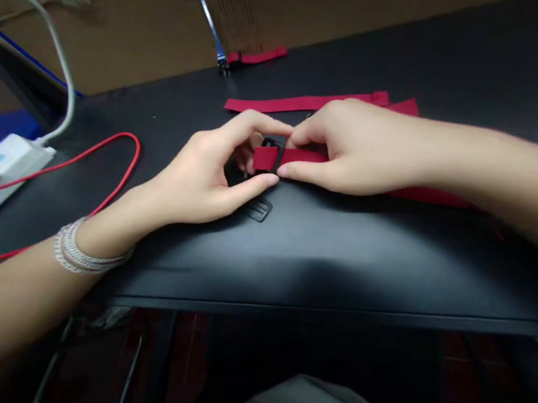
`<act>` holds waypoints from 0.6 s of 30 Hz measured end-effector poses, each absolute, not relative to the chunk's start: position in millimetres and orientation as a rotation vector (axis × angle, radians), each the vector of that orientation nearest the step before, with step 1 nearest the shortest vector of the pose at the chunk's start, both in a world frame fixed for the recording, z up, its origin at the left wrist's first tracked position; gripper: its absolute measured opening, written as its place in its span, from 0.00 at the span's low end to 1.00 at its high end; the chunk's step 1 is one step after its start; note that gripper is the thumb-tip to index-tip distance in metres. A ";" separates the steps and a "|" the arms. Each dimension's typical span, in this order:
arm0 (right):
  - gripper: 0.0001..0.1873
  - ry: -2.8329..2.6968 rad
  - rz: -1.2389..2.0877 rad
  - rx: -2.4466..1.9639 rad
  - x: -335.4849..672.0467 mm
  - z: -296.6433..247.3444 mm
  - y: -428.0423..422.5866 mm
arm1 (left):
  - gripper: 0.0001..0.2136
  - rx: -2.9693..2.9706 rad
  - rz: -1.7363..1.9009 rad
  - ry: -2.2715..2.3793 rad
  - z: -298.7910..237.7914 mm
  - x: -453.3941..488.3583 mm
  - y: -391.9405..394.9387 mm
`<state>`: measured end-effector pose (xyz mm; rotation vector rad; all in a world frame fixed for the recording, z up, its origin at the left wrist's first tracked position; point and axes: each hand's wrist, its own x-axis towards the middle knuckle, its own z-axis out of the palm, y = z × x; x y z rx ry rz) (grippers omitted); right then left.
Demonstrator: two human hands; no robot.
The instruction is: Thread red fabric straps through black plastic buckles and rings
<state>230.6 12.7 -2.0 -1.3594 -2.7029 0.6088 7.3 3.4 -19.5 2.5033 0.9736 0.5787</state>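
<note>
Two grips confirmed from my feed | left hand: pinched shut on buckle | right hand: pinched shut on red strap

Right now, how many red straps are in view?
3: a short strap at the far edge, a long strap behind the hands, a third strap held by left hand and right hand. Red under the right forearm may be a fourth.
</note>
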 end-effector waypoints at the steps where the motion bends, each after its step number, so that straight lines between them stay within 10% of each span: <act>1: 0.20 -2.702 0.610 -1.364 230.3 -2.0 12.8 | 0.26 2.504 0.574 0.975 -19.4 7.3 3.4; 18: 0.19 -2.681 0.593 -1.362 231.7 -1.3 10.9 | 0.25 2.473 0.600 0.942 -20.7 5.3 5.6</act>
